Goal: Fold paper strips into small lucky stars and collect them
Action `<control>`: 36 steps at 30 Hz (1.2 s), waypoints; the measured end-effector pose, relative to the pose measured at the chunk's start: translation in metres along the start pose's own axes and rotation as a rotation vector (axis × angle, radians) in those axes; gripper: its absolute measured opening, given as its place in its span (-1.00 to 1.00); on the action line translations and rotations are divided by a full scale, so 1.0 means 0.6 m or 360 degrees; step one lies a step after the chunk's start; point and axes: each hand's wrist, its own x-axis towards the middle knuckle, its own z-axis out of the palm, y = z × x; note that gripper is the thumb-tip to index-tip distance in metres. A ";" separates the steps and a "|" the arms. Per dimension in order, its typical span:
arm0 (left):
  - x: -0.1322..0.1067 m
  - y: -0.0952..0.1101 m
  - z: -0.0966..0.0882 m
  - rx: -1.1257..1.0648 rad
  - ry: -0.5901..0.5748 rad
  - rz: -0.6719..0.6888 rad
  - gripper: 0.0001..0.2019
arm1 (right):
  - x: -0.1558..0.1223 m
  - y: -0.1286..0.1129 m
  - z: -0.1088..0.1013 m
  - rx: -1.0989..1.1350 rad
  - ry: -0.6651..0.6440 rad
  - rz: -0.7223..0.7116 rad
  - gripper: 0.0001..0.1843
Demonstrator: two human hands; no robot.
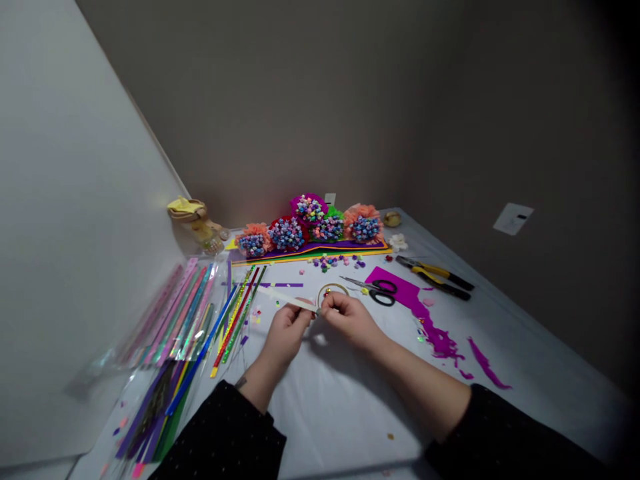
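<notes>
My left hand [287,330] and my right hand [350,317] meet over the middle of the white table [350,413]. Both pinch a pale paper strip [283,297], which runs up and to the left from my fingers. Just beyond my right hand lies a roll of tape [332,291]. Scissors with black handles [375,290] rest to the right of the roll.
Long coloured paper strips in clear sleeves [200,320] fan out at the left. Bunches of small paper stars in crepe [310,230] line the back wall. Yellow-handled pliers [435,275], magenta paper and scraps [425,313] lie at the right. A small doll figure [197,223] stands back left.
</notes>
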 end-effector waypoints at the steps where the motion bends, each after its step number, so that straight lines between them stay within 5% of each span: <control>1: 0.000 0.001 0.000 0.0007 -0.0014 -0.0010 -0.82 | 0.000 0.000 -0.001 -0.0045 0.0009 -0.0037 -0.85; 13: 0.002 0.012 -0.017 0.0498 -0.0161 0.0212 -0.83 | -0.005 -0.008 -0.008 -0.0457 -0.0015 -0.0471 -0.87; 18: 0.001 0.012 -0.017 0.0730 -0.0180 0.0358 -0.84 | -0.002 -0.002 -0.011 -0.0444 -0.0090 -0.0403 -0.87; 25: 0.001 0.009 -0.015 0.0786 -0.0019 0.0467 -0.84 | 0.002 0.004 -0.008 -0.0140 -0.0162 -0.0004 -0.80; 36: 0.003 -0.002 -0.011 0.0696 -0.0054 0.0340 -0.84 | 0.003 0.011 -0.007 -0.0319 -0.0143 -0.0126 -0.87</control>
